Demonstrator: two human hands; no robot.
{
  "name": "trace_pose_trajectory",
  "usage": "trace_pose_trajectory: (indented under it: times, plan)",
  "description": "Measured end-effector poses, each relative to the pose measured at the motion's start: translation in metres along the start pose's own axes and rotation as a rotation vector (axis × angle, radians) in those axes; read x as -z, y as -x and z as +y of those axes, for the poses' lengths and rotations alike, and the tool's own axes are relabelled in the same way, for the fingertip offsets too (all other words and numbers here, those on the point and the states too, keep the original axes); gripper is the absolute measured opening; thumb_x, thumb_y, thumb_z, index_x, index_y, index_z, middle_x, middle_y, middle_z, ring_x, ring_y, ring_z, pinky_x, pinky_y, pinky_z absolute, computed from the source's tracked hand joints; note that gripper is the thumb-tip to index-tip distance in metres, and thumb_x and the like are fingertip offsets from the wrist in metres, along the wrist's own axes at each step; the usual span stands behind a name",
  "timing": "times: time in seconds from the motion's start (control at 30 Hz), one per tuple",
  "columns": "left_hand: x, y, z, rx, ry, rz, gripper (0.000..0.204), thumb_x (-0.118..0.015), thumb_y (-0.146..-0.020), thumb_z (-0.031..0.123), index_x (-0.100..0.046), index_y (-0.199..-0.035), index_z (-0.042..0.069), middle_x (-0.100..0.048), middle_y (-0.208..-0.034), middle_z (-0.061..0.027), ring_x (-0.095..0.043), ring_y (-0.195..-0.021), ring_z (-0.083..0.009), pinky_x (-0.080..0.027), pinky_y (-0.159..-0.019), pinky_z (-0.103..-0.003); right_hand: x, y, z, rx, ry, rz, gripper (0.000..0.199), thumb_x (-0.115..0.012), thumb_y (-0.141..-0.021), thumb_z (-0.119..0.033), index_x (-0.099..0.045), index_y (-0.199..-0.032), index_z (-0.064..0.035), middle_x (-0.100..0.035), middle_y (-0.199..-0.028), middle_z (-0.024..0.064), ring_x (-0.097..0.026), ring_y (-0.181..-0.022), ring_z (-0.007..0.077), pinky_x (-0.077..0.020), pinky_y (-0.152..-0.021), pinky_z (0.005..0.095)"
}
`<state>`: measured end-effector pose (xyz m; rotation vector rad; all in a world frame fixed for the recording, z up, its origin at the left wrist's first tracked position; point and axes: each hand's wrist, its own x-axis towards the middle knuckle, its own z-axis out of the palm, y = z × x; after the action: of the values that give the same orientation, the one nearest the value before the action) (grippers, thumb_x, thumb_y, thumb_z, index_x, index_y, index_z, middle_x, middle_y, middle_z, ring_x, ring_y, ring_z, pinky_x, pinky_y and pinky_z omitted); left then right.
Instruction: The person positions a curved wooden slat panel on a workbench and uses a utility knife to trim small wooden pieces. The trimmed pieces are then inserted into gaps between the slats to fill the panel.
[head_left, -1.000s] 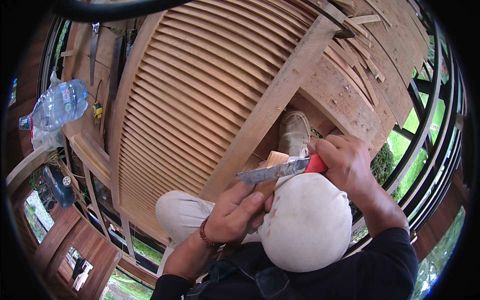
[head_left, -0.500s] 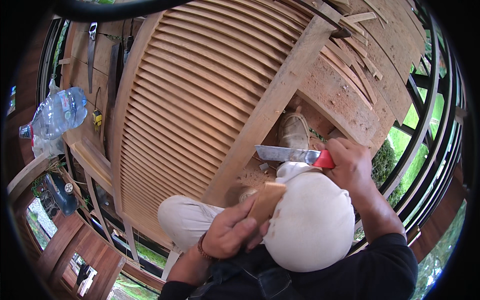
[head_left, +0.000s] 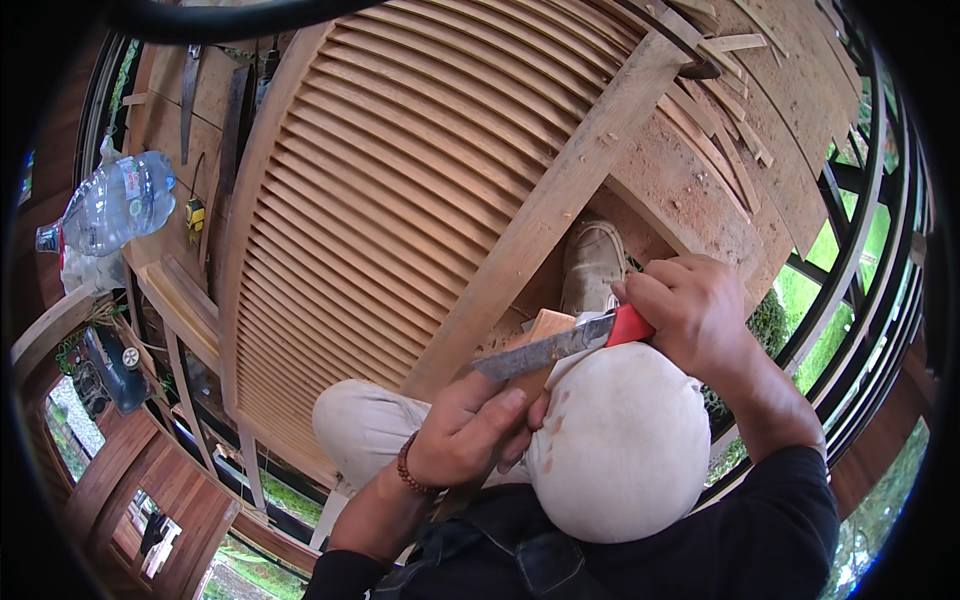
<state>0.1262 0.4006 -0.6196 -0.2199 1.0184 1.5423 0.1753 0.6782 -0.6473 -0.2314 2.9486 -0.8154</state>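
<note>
Jutting up from the left hand (head_left: 462, 435), a small flat block of light-brown wood (head_left: 552, 321) stands tilted just beside the person's raised knee in cream cloth (head_left: 618, 450). The left hand grips its lower end, thumb along the near side; the upper end sticks out beyond the fingers, toward the right hand (head_left: 692, 310). That right hand is closed around the red handle (head_left: 628, 326) of a broad grey metal blade (head_left: 545, 350), which crosses in front of the block, its tip near the left fingers; whether the edge touches the wood cannot be told. A brown beaded bracelet (head_left: 408, 470) circles the left wrist. Past the block sits a beige shoe (head_left: 592, 265), and beside it a large slatted brown wooden panel (head_left: 390, 190) slants away. Farther out, thin pale wooden strips (head_left: 735, 160) lie to the right, and a clear plastic bottle (head_left: 120, 205) and a yellow-and-black tape measure (head_left: 195, 215) are at the left.
</note>
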Motion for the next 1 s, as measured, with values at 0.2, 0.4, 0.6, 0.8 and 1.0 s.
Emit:
trace_pose_trajectory:
  times: [0.2,0.4,0.6,0.8,1.0]
  plan:
    - [-0.001,0.008,0.003,0.044,-0.072,0.012,0.053,-0.047,-0.108,0.024,-0.037,-0.154,-0.002,-0.06,-0.098,-0.0062,-0.05,-0.061,-0.008,-0.043,-0.053,-0.022,-0.002,0.008,-0.003,-0.057,0.017,0.059,0.016,-0.073,-0.072,-0.015,-0.059,-0.076,-0.0099,-0.055,-0.065,0.0051,-0.06,-0.059,0.0278,-0.0473,-0.055,0.0407]
    - [-0.003,0.018,-0.004,0.023,0.007,0.016,0.048,-0.045,-0.11,0.02,-0.041,-0.152,-0.003,-0.06,-0.097,-0.004,-0.05,-0.059,-0.0065,-0.043,-0.053,-0.021,-0.008,0.021,0.003,-0.149,-0.073,0.114,0.016,-0.072,-0.068,-0.014,-0.062,-0.081,-0.0103,-0.055,-0.067,0.005,-0.061,-0.06,0.0294,-0.0491,-0.057,0.041]
    - [0.0,-0.002,0.005,0.056,-0.102,-0.007,0.055,-0.048,-0.107,0.024,-0.036,-0.154,-0.002,-0.06,-0.1,-0.0064,-0.051,-0.064,-0.0074,-0.043,-0.054,-0.021,-0.008,-0.005,0.007,0.063,-0.076,0.104,0.035,-0.078,-0.082,-0.015,-0.048,-0.066,-0.0076,-0.044,-0.059,0.0073,-0.051,-0.051,0.0306,-0.0385,-0.049,0.0432]
    - [-0.008,0.005,0.001,-0.016,-0.08,0.055,0.029,-0.044,-0.11,0.016,-0.057,-0.126,-0.004,-0.062,-0.094,-0.002,-0.051,-0.062,-0.0041,-0.043,-0.055,-0.021,-0.004,0.001,0.004,0.026,-0.014,0.086,0.015,-0.073,-0.074,-0.014,-0.059,-0.077,-0.0094,-0.053,-0.066,0.0055,-0.058,-0.058,0.0279,-0.0449,-0.054,0.041]
    - [-0.008,0.014,-0.001,-0.037,-0.138,0.029,0.032,-0.045,-0.109,0.014,-0.054,-0.134,-0.005,-0.064,-0.098,-0.0031,-0.052,-0.064,-0.0038,-0.043,-0.056,-0.02,-0.004,0.012,0.005,-0.063,-0.033,0.094,0.013,-0.073,-0.072,-0.012,-0.064,-0.081,-0.0089,-0.057,-0.067,0.0053,-0.062,-0.061,0.0274,-0.0479,-0.056,0.0406]
